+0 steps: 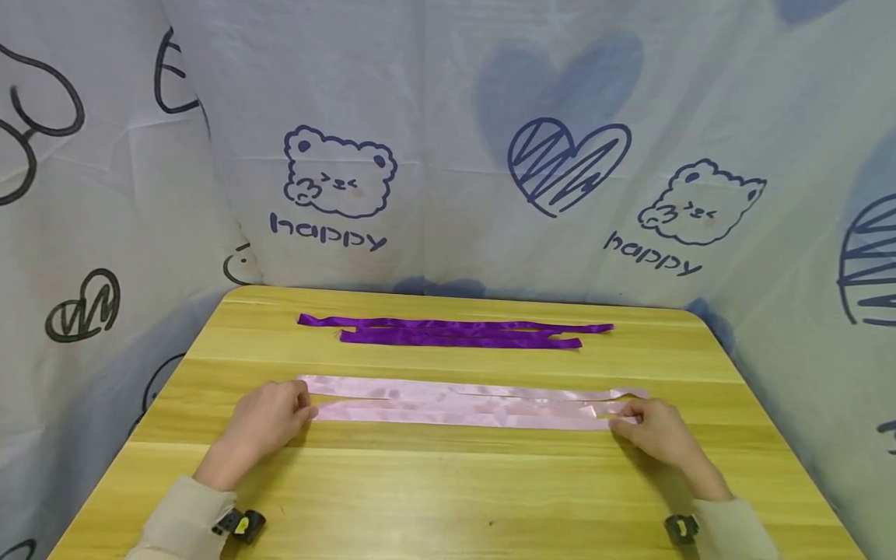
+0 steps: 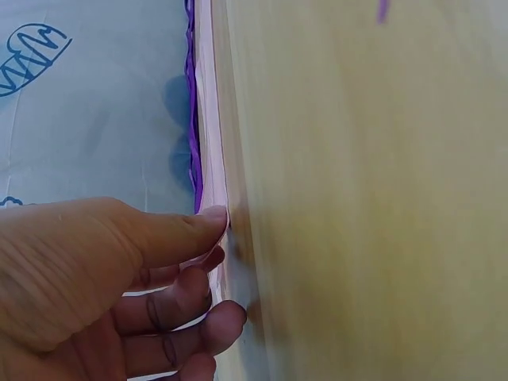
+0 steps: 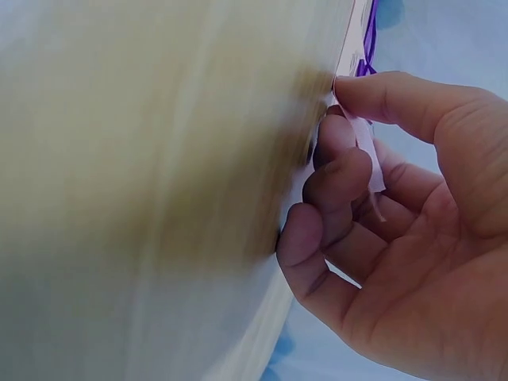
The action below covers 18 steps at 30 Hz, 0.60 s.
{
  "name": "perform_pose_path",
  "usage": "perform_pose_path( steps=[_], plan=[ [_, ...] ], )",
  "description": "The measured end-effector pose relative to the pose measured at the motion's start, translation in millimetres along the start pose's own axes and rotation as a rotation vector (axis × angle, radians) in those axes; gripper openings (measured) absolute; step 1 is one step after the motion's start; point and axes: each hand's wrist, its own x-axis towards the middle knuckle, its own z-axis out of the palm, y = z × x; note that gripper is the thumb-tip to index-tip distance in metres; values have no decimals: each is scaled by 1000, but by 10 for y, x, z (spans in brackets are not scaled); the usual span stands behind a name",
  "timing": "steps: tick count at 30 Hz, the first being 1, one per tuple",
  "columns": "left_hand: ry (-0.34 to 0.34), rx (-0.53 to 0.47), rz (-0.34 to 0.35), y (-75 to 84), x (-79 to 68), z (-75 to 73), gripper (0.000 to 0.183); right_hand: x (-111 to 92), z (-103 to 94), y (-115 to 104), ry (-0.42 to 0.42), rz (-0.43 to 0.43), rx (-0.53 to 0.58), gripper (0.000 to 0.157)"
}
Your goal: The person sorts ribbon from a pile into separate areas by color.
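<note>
Pale pink satin ribbon strips [image 1: 455,404] lie side by side and partly overlapping across the table. At their left end my left hand [image 1: 269,416] pinches the front strip between thumb and fingers. My right hand [image 1: 661,432] grips the right end of that strip. In the left wrist view, the thumb of my left hand [image 2: 119,270] presses on the pink ribbon [image 2: 210,135], with the fingers curled below. The right wrist view shows a loose pink ribbon end [image 3: 367,155] hanging behind the fingers of my right hand [image 3: 429,182].
Behind the pink strips, purple ribbon strips [image 1: 455,340] lie roughly parallel to them on the wooden table [image 1: 434,490]. A pale cloth [image 1: 448,218] with bear and heart drawings hangs along the table's back edge and both sides.
</note>
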Motion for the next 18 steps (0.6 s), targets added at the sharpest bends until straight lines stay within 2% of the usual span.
perform_pose_path(
  steps=[5,12,16,18],
  plan=[
    [-5,3,-43,-7,-3,-15,17,8,-9,18,-10,6,2,18],
    [8,18,-36,-2,3,-38,21,-15,-71,5,-16,8,-6,20],
    [34,32,-37,24,25,-65,26,-19,-257,-58,-3,34,-47,23],
    [78,54,-33,48,55,-99,31,14,-391,-103,28,45,-74,26]
  ],
)
